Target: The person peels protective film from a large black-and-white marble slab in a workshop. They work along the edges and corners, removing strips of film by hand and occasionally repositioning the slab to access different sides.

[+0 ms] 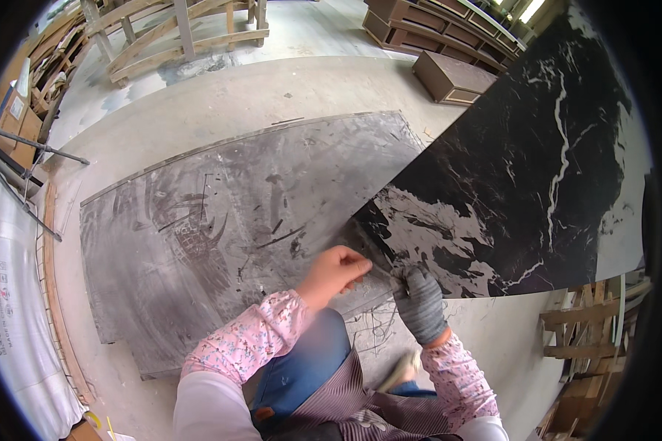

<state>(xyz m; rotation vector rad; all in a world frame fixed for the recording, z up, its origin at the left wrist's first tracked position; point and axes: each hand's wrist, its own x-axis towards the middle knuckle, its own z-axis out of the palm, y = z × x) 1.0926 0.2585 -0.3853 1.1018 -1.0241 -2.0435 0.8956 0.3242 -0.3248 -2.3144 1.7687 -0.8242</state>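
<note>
A large black slab with white marble-like veins (515, 169) slants up to the right, its lower left edge next to my hands. My left hand (332, 273) is bare, its thumb and fingertips pinched together near that edge. A thin, pale sliver seems to run from the pinch toward my other hand, too fine to name. In a grey glove, my right hand (421, 303) is closed just below the slab's lower edge. What its fingers hold is hidden. Under and left of the slab lies a scuffed grey board (147, 257).
A wooden frame (187, 37) stands at the far left. Brown drawer-like cabinets (449, 77) are at the back right. White wrapped goods (15, 309) line the left side, below a thin metal rod (51, 150). Wooden pallets (585, 323) are stacked at right.
</note>
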